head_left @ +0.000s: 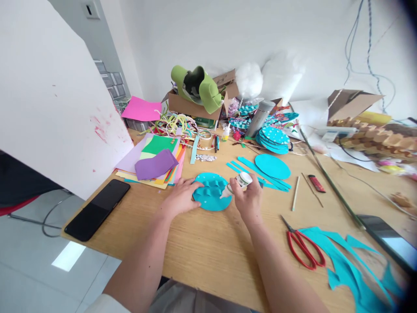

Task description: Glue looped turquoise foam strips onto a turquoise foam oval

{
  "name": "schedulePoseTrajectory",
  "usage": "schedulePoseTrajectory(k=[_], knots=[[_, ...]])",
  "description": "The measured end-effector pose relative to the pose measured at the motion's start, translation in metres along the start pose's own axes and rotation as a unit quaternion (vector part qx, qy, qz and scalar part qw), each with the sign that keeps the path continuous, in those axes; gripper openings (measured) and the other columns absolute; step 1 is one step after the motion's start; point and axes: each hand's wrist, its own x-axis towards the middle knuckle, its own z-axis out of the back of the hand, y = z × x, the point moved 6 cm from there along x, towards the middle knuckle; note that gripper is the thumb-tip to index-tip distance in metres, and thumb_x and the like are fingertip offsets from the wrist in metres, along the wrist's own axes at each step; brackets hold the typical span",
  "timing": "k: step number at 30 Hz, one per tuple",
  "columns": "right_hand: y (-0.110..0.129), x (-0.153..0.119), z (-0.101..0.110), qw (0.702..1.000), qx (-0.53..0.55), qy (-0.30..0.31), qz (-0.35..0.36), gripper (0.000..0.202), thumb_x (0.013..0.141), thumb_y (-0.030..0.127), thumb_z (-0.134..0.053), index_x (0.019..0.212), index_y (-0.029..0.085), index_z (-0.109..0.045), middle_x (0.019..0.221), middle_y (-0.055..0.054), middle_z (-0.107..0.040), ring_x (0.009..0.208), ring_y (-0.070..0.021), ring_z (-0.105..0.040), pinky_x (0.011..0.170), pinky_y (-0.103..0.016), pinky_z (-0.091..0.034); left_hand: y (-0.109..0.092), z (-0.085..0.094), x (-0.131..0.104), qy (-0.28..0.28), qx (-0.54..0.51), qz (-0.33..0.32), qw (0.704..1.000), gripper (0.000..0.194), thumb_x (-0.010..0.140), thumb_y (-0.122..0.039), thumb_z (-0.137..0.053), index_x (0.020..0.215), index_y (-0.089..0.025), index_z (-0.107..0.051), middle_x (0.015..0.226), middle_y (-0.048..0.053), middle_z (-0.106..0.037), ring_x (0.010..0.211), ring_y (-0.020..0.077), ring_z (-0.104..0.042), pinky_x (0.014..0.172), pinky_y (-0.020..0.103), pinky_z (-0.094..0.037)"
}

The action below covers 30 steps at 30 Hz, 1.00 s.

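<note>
A round turquoise craft disc (213,203) lies on the table in front of me, with wavy strips of the same colour standing up in rows across it. My left hand (182,195) grips the disc's left edge, fingers along the rim and thumb at its lower side. In my right hand (249,198) is a white glue bottle (243,179), tilted with its nozzle pointing down at the right part of the disc. The nozzle tip is at or just above the surface; contact is hard to make out. Loose turquoise strips (260,171) and a plain turquoise oval (273,166) lie beyond my right hand.
Red-handled scissors (304,248) and turquoise scraps (345,256) lie at right. A black phone (97,208) rests near the left edge, beside stacked coloured sheets (156,163). A steel flask (260,117) and decorated discs (273,137) stand behind. A long stick (329,174) crosses the right side.
</note>
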Motion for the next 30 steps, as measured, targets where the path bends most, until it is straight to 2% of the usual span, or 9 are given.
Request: schedulePoseTrajectory(k=[5,12,22,30], knots=[[0.006,-0.004,-0.003,0.999,-0.04,0.024,0.026,0.029,0.079,0.047,-0.06,0.073,0.022,-0.046,0.065,0.004,-0.051,0.058,-0.0127,-0.044,0.055,-0.026,-0.034,-0.002,0.002,-0.001,-0.002,0.0,0.001,1.0,0.057,0.071,-0.031,-0.073,0.126,-0.027,-0.055,0.135,0.004,-0.053,0.124,0.0277,-0.044,0.104,0.039,-0.036],[-0.009,-0.017,-0.001,0.998,-0.051,-0.017,0.039,0.032,0.079,0.046,-0.061,0.072,0.022,-0.042,0.062,0.005,-0.045,0.057,-0.0124,-0.041,0.056,-0.026,-0.034,-0.002,0.003,0.0,0.005,0.005,0.001,1.0,0.057,0.072,-0.031,-0.073,0.126,-0.026,-0.055,0.138,0.005,-0.051,0.124,0.0283,-0.044,0.105,0.039,-0.034],[-0.012,-0.019,-0.007,0.997,-0.055,0.001,0.06,0.03,0.079,0.045,-0.062,0.074,0.023,-0.043,0.066,0.004,-0.049,0.061,-0.014,-0.047,0.058,-0.027,-0.037,-0.002,0.002,0.0,0.011,0.0,0.007,1.0,0.059,0.073,-0.031,-0.072,0.128,-0.027,-0.053,0.14,0.004,-0.049,0.126,0.0281,-0.043,0.104,0.039,-0.036],[-0.014,-0.02,-0.012,0.998,-0.045,0.028,0.043,0.031,0.079,0.046,-0.063,0.077,0.022,-0.043,0.069,0.002,-0.053,0.062,-0.0146,-0.048,0.058,-0.028,-0.038,-0.002,0.002,0.0,0.003,0.004,0.007,1.0,0.06,0.072,-0.031,-0.073,0.128,-0.025,-0.054,0.14,0.005,-0.049,0.126,0.0277,-0.043,0.105,0.039,-0.035]])
